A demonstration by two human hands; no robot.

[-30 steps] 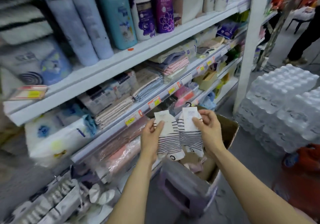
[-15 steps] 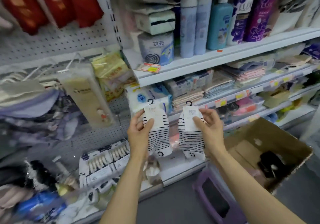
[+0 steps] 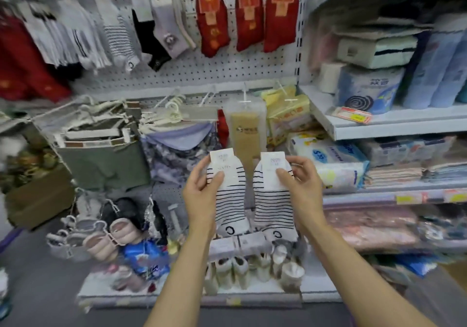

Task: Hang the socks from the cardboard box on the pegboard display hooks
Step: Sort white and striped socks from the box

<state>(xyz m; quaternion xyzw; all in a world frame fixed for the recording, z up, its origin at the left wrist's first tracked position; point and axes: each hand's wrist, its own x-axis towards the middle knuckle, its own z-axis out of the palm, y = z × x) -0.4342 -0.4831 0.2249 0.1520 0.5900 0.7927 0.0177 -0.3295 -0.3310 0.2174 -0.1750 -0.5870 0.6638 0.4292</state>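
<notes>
Hands pinch striped socks: left hand (image 3: pixel 202 195) one sock (image 3: pixel 228 195), right hand (image 3: pixel 303 190) another (image 3: pixel 273 200).

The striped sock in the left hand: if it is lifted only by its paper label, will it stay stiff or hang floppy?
The sock is thin knit that hangs limp below the left hand, so it would probably droop. It looks light. The label seems stiffer, yet it may bend or tear.

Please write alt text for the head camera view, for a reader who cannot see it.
Each hand, left hand and right hand, holds one striped sock before a pegboard where red socks hang.
</notes>
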